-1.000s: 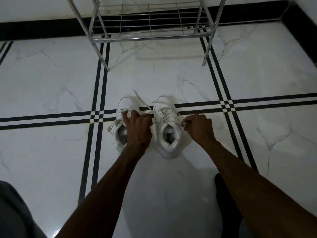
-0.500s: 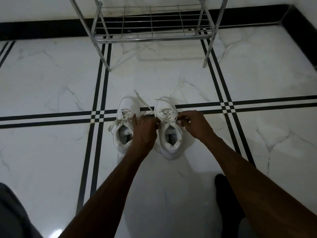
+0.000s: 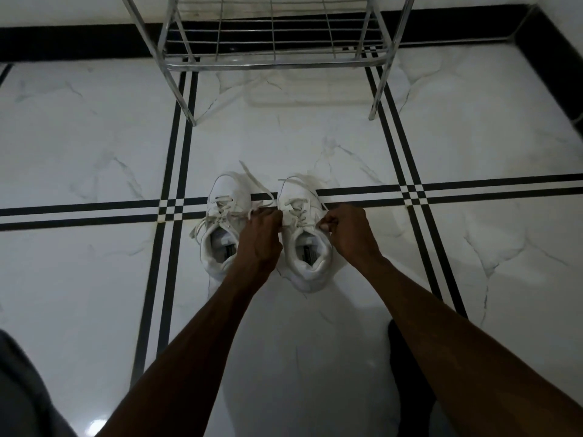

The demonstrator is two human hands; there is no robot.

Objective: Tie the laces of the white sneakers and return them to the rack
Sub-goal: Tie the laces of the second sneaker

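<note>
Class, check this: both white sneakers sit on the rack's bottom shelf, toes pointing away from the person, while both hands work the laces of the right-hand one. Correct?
Not quite. The head view shows both sneakers on the tiled floor, in front of the rack, not on its shelf. The rest holds: toes point away, and the left hand and right hand work the right-hand sneaker's laces.

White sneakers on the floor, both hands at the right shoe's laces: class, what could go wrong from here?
1. The left hand and right hand each pinch a lace of the right sneaker; a slipped pinch may leave the knot loose.
2. The left sneaker has loose laces trailing onto the floor; they could snag or drag on the way to the rack.
</note>
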